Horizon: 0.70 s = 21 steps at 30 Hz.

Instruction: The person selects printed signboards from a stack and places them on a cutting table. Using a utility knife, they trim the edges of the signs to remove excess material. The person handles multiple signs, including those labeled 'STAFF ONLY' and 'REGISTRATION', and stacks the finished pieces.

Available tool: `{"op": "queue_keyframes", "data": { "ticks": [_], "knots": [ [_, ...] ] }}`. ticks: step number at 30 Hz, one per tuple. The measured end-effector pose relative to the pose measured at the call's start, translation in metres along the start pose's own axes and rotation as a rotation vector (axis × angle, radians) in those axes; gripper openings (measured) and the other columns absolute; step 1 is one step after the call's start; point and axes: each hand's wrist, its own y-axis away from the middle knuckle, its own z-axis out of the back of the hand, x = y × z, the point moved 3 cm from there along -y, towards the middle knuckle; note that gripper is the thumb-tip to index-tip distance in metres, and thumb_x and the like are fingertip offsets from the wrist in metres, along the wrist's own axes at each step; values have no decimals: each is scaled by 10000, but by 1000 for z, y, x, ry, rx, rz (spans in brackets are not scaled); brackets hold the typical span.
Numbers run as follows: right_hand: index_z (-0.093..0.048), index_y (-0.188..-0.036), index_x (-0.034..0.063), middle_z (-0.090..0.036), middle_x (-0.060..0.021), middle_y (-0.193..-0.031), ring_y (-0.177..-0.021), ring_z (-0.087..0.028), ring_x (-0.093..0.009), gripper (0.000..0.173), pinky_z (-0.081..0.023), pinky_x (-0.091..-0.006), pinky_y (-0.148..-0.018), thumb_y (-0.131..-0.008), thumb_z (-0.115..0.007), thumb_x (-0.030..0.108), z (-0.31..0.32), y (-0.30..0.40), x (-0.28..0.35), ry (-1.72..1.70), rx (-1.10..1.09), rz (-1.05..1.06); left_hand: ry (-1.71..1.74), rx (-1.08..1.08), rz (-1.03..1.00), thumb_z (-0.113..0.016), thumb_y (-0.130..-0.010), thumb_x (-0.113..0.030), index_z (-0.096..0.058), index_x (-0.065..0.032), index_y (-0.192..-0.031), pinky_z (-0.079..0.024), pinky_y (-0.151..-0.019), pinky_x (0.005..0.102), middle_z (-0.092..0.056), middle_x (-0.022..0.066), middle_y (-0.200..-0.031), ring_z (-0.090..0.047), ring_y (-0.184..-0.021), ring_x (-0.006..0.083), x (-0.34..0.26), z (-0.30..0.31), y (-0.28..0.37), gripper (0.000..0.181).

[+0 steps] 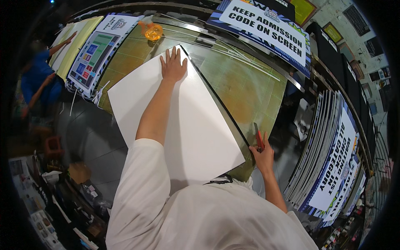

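Note:
A large white board (200,125) lies at a slant on a green cutting mat (247,97) with grid lines. My left hand (174,65) presses flat on the board's far corner, fingers spread. Along the board's right side runs a narrow black strip (215,97); whether it is loose or part of the board I cannot tell. At the near end of that strip, my right hand (264,156) grips a red utility knife (259,141), its blade pointing up and away from me. My right thumb and fingertips touch or nearly touch the strip's end.
Thin white strips (262,72) and an orange translucent round object (153,32) lie toward the back, before a metal bar (193,28). Printed signs stand behind (262,31), stacked at right (331,159) and at left (93,56). A person in blue (40,72) works at far left.

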Motion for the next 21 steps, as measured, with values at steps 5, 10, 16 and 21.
{"op": "queue_keyframes", "data": {
  "ticks": [5,10,16,21],
  "knots": [
    [-285,-1556,58,-713,-139,-979,-912,-698,-226,907,-521,-349,-845,-800,-785,88,2,-1,9,-51,-7,32,18,21,19,-398,-1008,-447,-320,-60,-1542,-65,-1213,578,-237,108,-1634,-138,-1518,353,-1,2,1,664],
    [-301,-1540,21,-713,-146,-997,-932,-697,-224,872,-521,-337,-848,-805,-769,51,0,9,8,72,20,-48,56,24,28,-397,-1009,-437,-323,-50,-1537,-50,-1214,573,-235,113,-1634,-130,-1520,349,-2,3,2,659],
    [-319,-1539,21,-688,-84,-1018,-802,-658,-167,825,-520,-288,-760,-825,-732,41,9,-4,10,-152,76,20,70,13,27,-404,-1005,-435,-321,-47,-1536,-52,-1213,574,-228,123,-1633,-120,-1521,351,-3,4,3,663],
    [-342,-1542,61,-605,4,-930,-592,-480,-34,817,-392,-175,-506,-820,-725,53,67,-23,58,-786,360,-201,55,17,14,-398,-1005,-452,-318,-41,-1536,-59,-1208,589,-226,135,-1632,-119,-1519,362,-3,6,3,676]
  ]
}}
